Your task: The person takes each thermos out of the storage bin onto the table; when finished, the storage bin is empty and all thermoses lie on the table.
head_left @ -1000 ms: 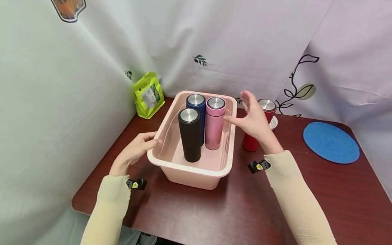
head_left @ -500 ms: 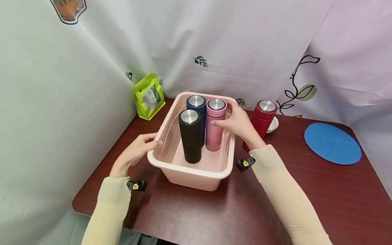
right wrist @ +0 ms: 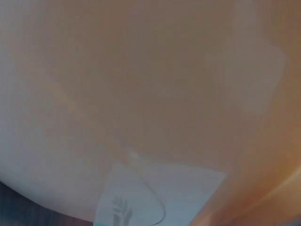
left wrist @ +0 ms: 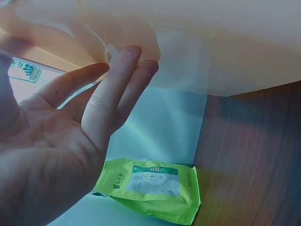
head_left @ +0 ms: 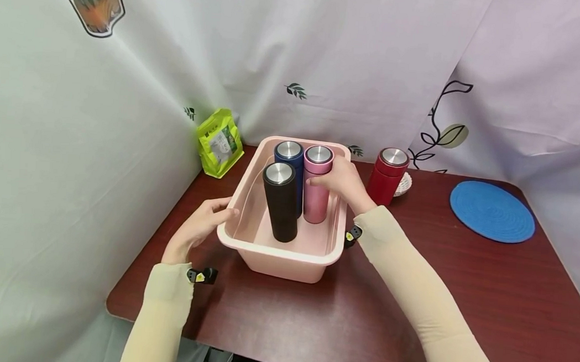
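Note:
A pink plastic basin (head_left: 277, 266) stands on the table with three thermos bottles upright in it. My right hand (head_left: 342, 178) grips the upper part of the pink thermos (head_left: 316, 202), thumb across its near side and the other fingers behind it. Left of that one are the blue thermos (head_left: 290, 151) and the black thermos (head_left: 281, 211). My left hand (head_left: 200, 222) holds the basin's left rim, thumb over the edge. In the left wrist view its fingertips (left wrist: 129, 54) meet the outer wall. The right wrist view shows mostly the blurred basin wall (right wrist: 141, 84).
A red thermos (head_left: 387, 178) stands right of the basin, with a small white woven item (head_left: 404, 184) partly behind it. Farther right lies a round blue mat (head_left: 492, 211). A green packet (head_left: 219, 143) stands at the back left, close to the curtain (head_left: 366, 69).
My right hand has moved left from beside the red thermos, over the basin's right rim, and taken hold of the pink thermos. The left hand keeps its hold on the rim.

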Demonstrator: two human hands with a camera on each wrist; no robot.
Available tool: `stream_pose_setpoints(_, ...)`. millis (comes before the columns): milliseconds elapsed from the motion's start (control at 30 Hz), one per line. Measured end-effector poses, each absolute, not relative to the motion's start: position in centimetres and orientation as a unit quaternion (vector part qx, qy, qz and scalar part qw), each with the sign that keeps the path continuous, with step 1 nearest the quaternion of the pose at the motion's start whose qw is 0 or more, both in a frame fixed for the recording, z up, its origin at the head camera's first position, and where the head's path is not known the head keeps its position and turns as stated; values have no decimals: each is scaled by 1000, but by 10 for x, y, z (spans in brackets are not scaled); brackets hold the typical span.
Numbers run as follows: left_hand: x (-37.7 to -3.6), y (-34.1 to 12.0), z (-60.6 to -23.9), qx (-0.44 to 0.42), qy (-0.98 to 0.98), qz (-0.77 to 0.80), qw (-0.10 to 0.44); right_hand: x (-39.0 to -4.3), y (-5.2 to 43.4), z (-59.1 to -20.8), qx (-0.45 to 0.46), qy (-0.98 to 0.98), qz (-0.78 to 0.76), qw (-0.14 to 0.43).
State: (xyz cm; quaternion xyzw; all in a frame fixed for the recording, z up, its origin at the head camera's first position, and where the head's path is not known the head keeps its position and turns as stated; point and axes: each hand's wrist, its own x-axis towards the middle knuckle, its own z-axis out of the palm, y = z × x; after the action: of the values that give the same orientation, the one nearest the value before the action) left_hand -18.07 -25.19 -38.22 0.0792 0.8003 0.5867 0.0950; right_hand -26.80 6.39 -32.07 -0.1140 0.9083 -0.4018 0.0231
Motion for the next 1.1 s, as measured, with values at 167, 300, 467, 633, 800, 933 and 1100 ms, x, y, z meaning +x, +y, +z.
stream_pose_setpoints(167, -179, -253, -382, 80, 803, 584, 87, -266, 61, -323, -119, 906, -407, 11)
stream_pose_setpoints(300, -177, -254, -381, 80, 805, 582, 85, -263, 59, -325, -121, 905, -409, 5)
stream_pose_setpoints(467, -177, -254, -381, 81, 806, 580, 84, -260, 59, -328, -111, 904, -412, -17)
stream_pose_setpoints(633, -179, -251, -381, 80, 806, 580, 84, -256, 62, -327, -86, 902, -421, -44)
stream_pose_setpoints(800, -181, -248, -382, 82, 802, 585, 86, -251, 68, -321, -84, 896, -431, -67)
stream_pose_setpoints(933, -181, -249, -383, 82, 799, 590, 86, -244, 73, -314, -91, 884, -454, -70)
stream_pose_setpoints(1100, -180, -251, -383, 79, 796, 594, 87, -236, 79, -305, -95, 872, -474, -73)
